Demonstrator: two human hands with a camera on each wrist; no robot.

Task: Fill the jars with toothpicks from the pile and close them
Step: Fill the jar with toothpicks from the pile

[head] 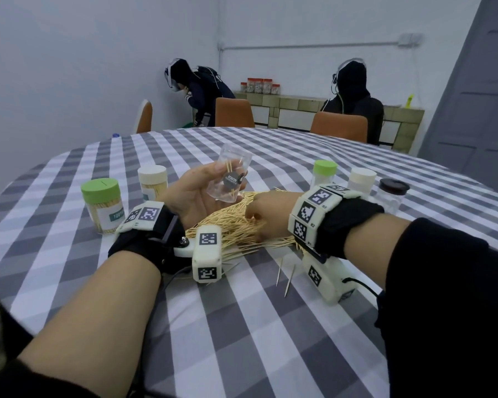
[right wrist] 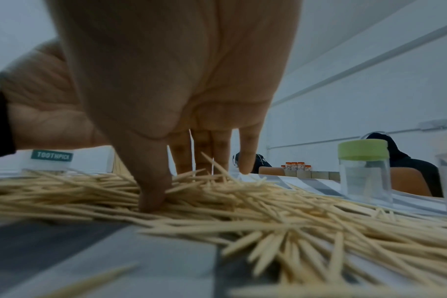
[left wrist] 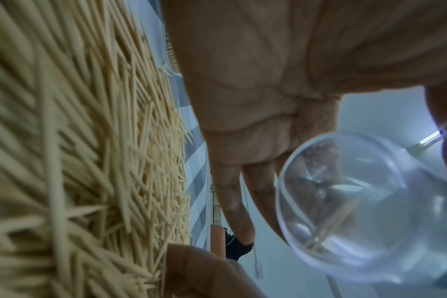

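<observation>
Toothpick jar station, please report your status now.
Left hand holds clear jar above pile, few toothpicks inside, no lid. Right hand fingers down in pile, gathering. Nothing in the way.

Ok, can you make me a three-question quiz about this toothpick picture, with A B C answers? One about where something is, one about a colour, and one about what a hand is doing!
1. Where is the toothpick pile?
A. On the checked tablecloth, between the two hands
B. On an orange chair
C. Inside a green-lidded jar

2. What colour is the lid of the full jar at the far left?
A. Red
B. Black
C. Green

3. What is the left hand doing?
A. Resting flat on the table
B. Holding a clear jar up, its lid off
C. Screwing on a lid

Answers:
1. A: the head view shows the pile lying on the cloth, the right hand digging into it.
2. C: its cap is light green.
3. B: fingers wrap the clear jar, which holds only a few toothpicks and has an open top.
</observation>
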